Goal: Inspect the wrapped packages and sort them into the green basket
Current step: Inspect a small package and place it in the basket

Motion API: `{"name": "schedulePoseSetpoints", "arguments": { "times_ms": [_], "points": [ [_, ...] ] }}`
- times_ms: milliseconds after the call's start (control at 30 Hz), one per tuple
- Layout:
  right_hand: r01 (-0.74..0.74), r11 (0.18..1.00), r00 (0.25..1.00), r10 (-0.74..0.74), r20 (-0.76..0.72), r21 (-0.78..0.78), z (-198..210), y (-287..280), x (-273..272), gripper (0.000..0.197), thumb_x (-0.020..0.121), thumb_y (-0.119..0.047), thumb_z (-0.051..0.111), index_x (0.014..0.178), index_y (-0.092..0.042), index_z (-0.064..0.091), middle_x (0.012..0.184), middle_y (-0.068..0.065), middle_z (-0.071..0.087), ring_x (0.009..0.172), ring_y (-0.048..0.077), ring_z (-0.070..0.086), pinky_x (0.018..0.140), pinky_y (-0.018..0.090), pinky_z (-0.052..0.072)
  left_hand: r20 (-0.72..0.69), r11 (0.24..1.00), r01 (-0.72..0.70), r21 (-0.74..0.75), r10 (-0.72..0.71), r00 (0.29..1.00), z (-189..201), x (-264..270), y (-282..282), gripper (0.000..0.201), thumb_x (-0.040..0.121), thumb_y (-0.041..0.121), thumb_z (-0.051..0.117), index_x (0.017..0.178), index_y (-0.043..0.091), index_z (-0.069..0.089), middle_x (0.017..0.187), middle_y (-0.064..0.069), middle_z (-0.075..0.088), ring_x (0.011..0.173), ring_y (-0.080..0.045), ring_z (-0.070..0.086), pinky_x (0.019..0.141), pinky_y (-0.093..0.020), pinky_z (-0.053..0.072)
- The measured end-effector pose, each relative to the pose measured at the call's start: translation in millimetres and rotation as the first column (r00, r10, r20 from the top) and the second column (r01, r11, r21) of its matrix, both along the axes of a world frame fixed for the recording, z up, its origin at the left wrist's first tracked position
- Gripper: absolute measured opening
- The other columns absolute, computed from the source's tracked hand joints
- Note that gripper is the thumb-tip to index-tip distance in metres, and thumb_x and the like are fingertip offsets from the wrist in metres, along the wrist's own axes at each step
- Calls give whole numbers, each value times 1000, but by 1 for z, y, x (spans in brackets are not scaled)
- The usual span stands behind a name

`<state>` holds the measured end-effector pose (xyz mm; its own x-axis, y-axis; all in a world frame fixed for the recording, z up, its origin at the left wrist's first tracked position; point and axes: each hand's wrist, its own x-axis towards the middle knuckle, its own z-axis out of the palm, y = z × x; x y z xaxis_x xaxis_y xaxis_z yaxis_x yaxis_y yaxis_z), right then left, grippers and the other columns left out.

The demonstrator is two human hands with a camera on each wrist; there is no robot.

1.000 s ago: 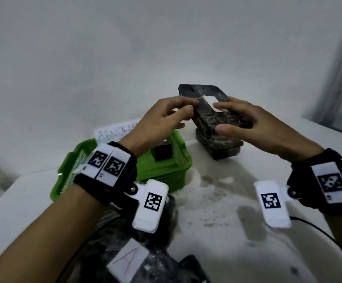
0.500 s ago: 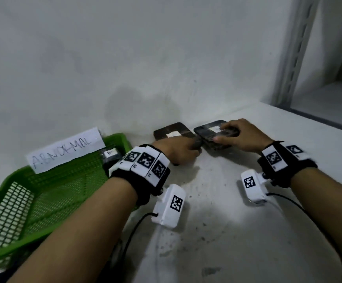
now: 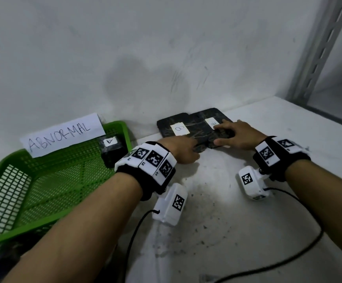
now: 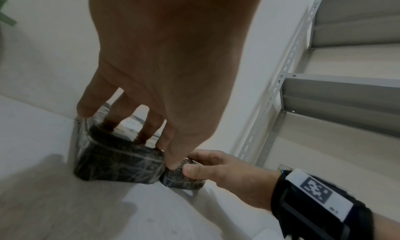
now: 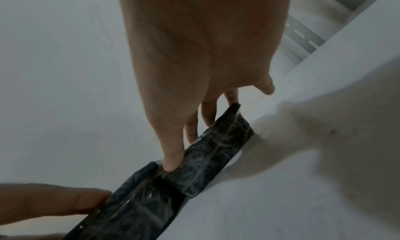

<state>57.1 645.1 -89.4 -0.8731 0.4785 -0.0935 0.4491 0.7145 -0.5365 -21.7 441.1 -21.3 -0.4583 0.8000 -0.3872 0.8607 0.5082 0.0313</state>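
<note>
Two dark wrapped packages lie side by side against the wall. My left hand (image 3: 192, 147) grips the left package (image 3: 166, 127), which bears a white label; in the left wrist view the fingers (image 4: 149, 129) reach over the left package (image 4: 116, 165) and the thumb sits at its near right corner. My right hand (image 3: 225, 135) holds the right package (image 3: 200, 119), fingers on top and thumb on the near side, as the right wrist view shows on the right package (image 5: 218, 144). The green basket (image 3: 43, 180) stands at the left, with a small dark package (image 3: 110, 152) in its far corner.
A paper sign reading ABNORMAL (image 3: 64, 133) leans on the basket's back rim. The wall runs right behind the packages. A grey metal shelf upright (image 3: 313, 48) stands at the far right. Black cables (image 3: 300, 248) trail over the stained white table (image 3: 217, 221).
A second ago both hands held one package lifted above the other. Now the two packages lie next to each other on the table by the wall, one hand on each.
</note>
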Motion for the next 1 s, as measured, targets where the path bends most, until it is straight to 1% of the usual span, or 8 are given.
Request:
{"name": "schedulePoseSetpoints", "arguments": {
  "times_ms": [67,133,233,300,533,667,833,1000],
  "points": [
    [14,999,1000,-14,-10,34,7,-5,3,69,87,-52,73,149,-40,46,167,-9,26,158,32,5,123,61,7,33,1000,4,27,-5,999,5,0,-5,48,105,33,40,150,17,39,153,-10,45,139,-29,42,111,-35,34],
    [5,997,992,4,-129,74,24,-14,4,61,89,-55,67,143,-33,55,156,-5,46,154,35,21,121,60,18,55,991,12,135,-20,998,16,4,-15,44,106,30,41,146,13,45,149,-12,49,134,-29,46,102,-30,36],
    [-34,991,941,76,-329,131,58,-37,7,37,96,-38,65,128,-20,67,134,10,64,129,31,55,107,39,40,44,945,-11,327,-4,999,37,12,-40,41,107,27,42,144,12,48,147,-11,53,131,-28,50,97,-27,37],
    [-118,982,933,160,-321,146,82,-60,11,24,99,-35,61,121,-27,67,126,-1,66,116,21,60,92,32,41,33,909,-34,416,22,999,49,16,-65,42,106,26,42,146,16,47,147,-8,53,132,-27,50,99,-28,38],
    [-535,820,808,567,-160,203,140,-212,10,16,95,-45,62,108,-39,68,102,-17,70,92,2,65,75,24,46,-50,787,-144,600,217,975,78,30,-216,31,103,23,48,129,18,64,129,-2,66,117,-20,59,95,-32,45],
    [-715,661,693,712,112,226,141,-301,1,39,88,-59,64,120,-37,63,111,-13,69,95,3,63,79,23,46,-21,761,-270,590,349,937,71,31,-302,26,102,24,52,122,17,67,119,-1,69,103,-16,61,84,-29,47],
    [-706,621,704,568,426,339,115,-345,-1,75,75,-73,70,135,-31,52,125,-6,66,99,15,57,89,33,47,59,812,-336,478,353,934,43,30,-351,26,101,33,55,119,20,68,109,7,67,89,-11,59,77,-26,45],
    [-616,694,784,501,366,372,88,-354,8,72,77,-55,81,135,-30,47,111,-5,62,99,21,59,86,36,51,96,851,-304,429,291,952,25,24,-356,32,99,45,53,121,27,67,115,7,67,97,-10,61,88,-29,49]
  ]
}}
